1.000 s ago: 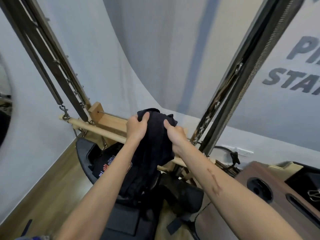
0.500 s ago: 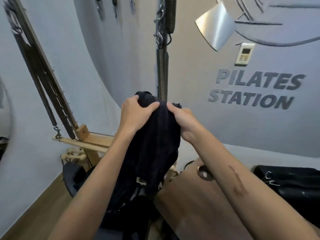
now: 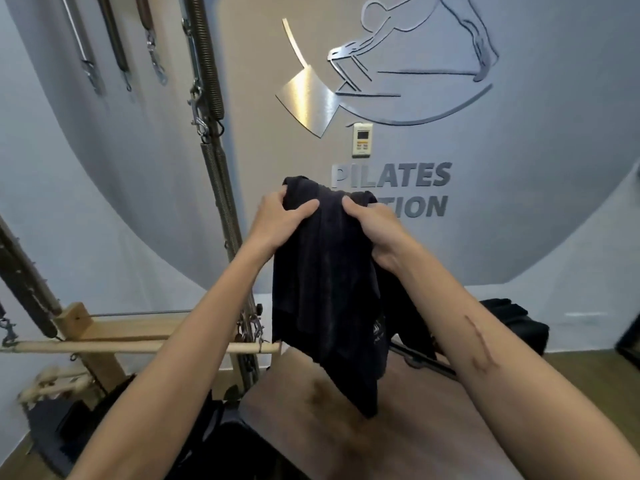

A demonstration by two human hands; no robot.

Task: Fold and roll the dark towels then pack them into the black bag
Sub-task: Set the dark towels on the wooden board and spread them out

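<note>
Head view, both arms extended forward. The left hand (image 3: 280,220) is gripping the upper left edge of a dark towel (image 3: 325,299), its fingers curled over the cloth and its thumb lying across the front. The right hand (image 3: 374,230) is gripping the upper right edge in the same manner, thumb forward and fingers wrapped behind the fabric. The two hands are sitting close together at one level, with a narrow band of bunched towel showing between them.

The towel is hanging freely below the hands in loose vertical folds, its lowest corner tapering to a point above a brown counter (image 3: 415,427) that is lying beneath and just in front of the forearms. A small pale mark is showing on the cloth below the right hand; its wording is too small to read.

To the left of the left hand, long coil springs (image 3: 218,188) are hanging down toward a wooden bar (image 3: 138,347) that is running level below the left forearm. Beyond the right forearm, a black object (image 3: 519,323) is resting near the wall; whether it is the bag cannot be told. Behind the hands, wall lettering (image 3: 398,174) is reading "PILATES", and a small wall controller (image 3: 362,139) is sitting directly above it.
</note>
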